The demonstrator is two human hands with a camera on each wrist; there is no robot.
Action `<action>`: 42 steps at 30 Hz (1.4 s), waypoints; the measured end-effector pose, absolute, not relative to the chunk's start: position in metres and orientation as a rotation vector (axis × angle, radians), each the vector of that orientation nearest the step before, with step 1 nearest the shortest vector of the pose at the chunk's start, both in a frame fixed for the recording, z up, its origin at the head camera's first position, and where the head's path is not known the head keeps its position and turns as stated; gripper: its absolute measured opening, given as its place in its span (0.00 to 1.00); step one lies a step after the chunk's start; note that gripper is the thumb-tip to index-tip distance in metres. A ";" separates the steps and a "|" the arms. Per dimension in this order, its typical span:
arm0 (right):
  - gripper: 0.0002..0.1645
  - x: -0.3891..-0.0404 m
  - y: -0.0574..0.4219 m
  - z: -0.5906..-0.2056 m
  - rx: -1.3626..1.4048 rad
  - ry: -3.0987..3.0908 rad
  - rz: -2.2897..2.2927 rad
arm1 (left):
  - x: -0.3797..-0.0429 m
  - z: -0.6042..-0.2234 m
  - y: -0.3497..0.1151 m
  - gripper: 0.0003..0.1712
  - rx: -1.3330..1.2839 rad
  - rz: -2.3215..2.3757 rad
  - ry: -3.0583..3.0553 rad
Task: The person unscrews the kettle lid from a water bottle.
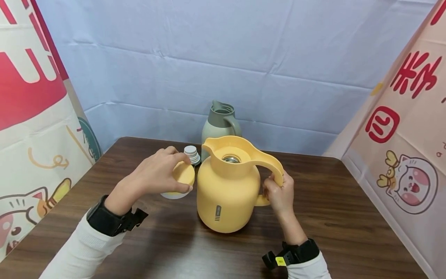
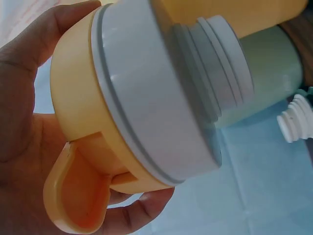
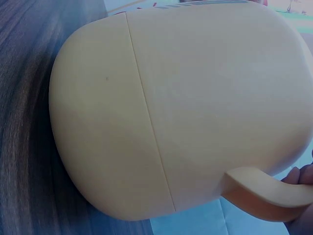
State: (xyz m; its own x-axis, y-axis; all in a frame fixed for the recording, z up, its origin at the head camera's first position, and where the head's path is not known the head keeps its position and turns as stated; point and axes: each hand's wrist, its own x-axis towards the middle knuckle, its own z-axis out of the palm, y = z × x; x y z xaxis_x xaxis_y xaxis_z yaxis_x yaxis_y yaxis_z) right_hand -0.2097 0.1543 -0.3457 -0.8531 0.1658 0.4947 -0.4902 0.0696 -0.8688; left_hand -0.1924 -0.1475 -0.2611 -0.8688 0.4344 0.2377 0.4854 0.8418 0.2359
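A yellow thermos jug point(image 1: 228, 193) with its mouth uncovered stands in the middle of the table. My right hand point(image 1: 281, 192) grips its handle; in the right wrist view only a few fingers show at the handle's point(image 3: 264, 193) edge. Left of the jug, my left hand point(image 1: 155, 172) holds the jug lid point(image 1: 183, 174) between thumb and fingers, above the table. The left wrist view shows that lid point(image 2: 142, 93) turned on its side, with a yellow cap and tab, a white body and a ridged plug.
Behind the yellow jug stands a green thermos jug point(image 1: 219, 120), partly hidden and without a lid. A white ridged stopper point(image 1: 191, 154) with a dark base lies beside it on the brown wooden table point(image 1: 331, 209). A pale blue cloth point(image 1: 223, 54) hangs behind, with printed cloths at both sides.
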 end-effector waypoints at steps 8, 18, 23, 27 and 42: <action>0.07 -0.208 0.155 -0.343 0.336 -1.862 1.833 | -0.202 -0.282 -0.149 0.32 -0.752 -0.460 -2.930; 0.07 -0.209 0.154 -0.343 0.352 -1.867 1.851 | -0.210 -0.305 -0.151 0.35 -0.777 -0.574 -3.093; 0.07 -0.209 0.154 -0.344 0.337 -1.874 1.856 | -0.213 -0.314 -0.149 0.34 -0.756 -0.542 -3.147; 0.08 -0.209 0.154 -0.344 0.324 -1.876 1.862 | -0.215 -0.317 -0.148 0.34 -0.764 -0.511 -3.189; 0.08 -0.208 0.153 -0.342 0.327 -1.880 1.840 | -0.219 -0.314 -0.148 0.34 -0.857 -0.369 -3.338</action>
